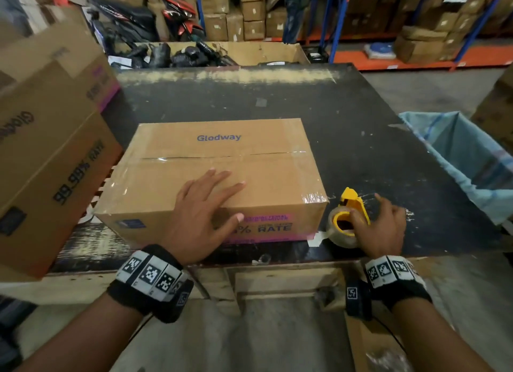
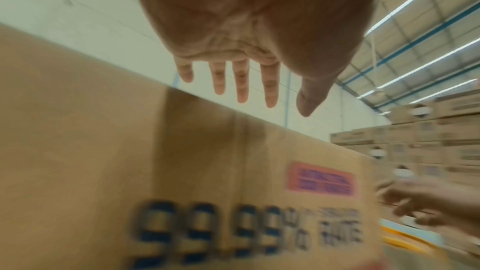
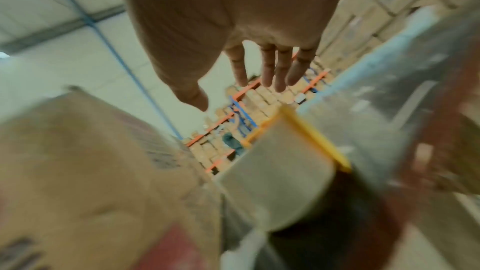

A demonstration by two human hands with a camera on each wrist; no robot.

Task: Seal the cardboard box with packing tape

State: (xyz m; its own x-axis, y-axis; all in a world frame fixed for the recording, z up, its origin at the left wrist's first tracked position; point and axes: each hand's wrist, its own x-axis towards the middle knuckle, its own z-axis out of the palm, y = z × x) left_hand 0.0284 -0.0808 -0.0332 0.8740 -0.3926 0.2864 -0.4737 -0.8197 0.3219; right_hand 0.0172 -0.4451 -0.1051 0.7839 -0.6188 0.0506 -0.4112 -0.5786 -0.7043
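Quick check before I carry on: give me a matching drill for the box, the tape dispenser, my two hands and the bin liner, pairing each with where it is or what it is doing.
Column 1:
1. cardboard box
2. tape dispenser
3. left hand
4. blue bin liner

Column 2:
A. lies with straight fingers on the box top
B. hangs off the table's right edge
C. sits mid-table, top seam taped
D. stands on the table under the right hand

Pairs: 1-C, 2-D, 3-A, 4-B

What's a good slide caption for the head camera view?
Left hand flat on the taped cardboard box while the right hand reaches over the yellow tape dispenser on the black table.
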